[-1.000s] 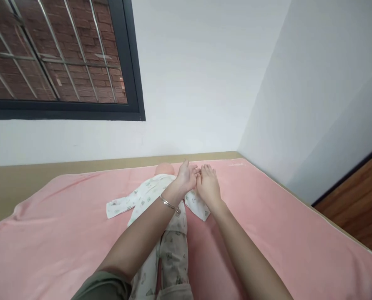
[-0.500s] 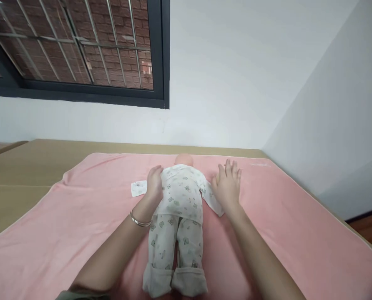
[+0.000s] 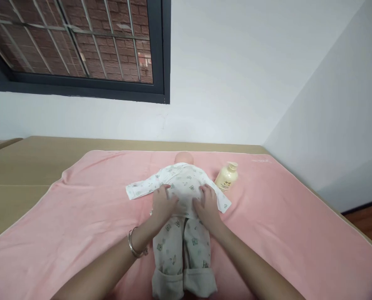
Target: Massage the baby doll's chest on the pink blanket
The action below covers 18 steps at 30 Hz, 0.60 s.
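A baby doll (image 3: pixel 184 158) in a white long-sleeved printed shirt (image 3: pixel 182 177) and matching printed trousers (image 3: pixel 170 250) with turned-up cuffs lies lengthwise before me, head away. Which way its face points I cannot tell. My left hand (image 3: pixel 163 205) rests on the left side of the shirt near the waist, thumb apart from the fingers. On the other side my right hand (image 3: pixel 208 207) lies likewise, its thumb pointing inward on the cloth. Both sleeves spread outward. A pale yellow bottle (image 3: pixel 227 176) stands or leans just beyond the right sleeve.
Under the doll is a pink blanket (image 3: pixel 95 216) over a wooden surface (image 3: pixel 42 158). A white wall (image 3: pixel 217 83) rises behind, with a dark-framed barred window (image 3: pixel 79 46) at upper left. Another wall (image 3: pixel 339 137) closes off the right side.
Both hands have come nearer to me and inward onto the lower shirt. The left sleeve shows in full now, and the bottle, not visible before, shows where my right hand was.
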Available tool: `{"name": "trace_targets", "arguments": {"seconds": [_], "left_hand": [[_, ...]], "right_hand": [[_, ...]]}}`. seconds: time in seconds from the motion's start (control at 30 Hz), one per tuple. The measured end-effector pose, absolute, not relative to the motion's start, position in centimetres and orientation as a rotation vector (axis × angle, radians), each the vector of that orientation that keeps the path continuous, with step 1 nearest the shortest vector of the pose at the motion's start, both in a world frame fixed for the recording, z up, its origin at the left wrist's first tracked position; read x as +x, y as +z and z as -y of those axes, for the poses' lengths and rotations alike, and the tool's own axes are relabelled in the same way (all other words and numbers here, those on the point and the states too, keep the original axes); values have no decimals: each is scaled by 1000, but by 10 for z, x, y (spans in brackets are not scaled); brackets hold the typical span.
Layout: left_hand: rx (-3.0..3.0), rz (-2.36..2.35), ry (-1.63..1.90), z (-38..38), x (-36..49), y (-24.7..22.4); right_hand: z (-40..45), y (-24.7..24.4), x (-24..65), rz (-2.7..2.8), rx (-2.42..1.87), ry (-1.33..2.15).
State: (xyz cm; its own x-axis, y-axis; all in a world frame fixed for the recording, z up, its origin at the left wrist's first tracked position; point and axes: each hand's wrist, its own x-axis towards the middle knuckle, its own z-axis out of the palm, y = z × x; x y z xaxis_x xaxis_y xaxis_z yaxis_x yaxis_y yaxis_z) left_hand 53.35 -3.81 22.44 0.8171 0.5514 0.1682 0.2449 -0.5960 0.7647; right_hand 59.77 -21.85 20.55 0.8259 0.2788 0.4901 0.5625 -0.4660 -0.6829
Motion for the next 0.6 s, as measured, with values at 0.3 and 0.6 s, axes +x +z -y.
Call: {"name": "trace_targets", "arguments": {"seconds": [0.3, 0.6], "left_hand": [[2961, -11, 478, 40, 488, 233], [3153, 330, 428, 44, 456, 229]], "right_hand": [[219, 209, 569, 1310, -2151, -943], [251, 203, 547, 1349, -2169, -839]]}}
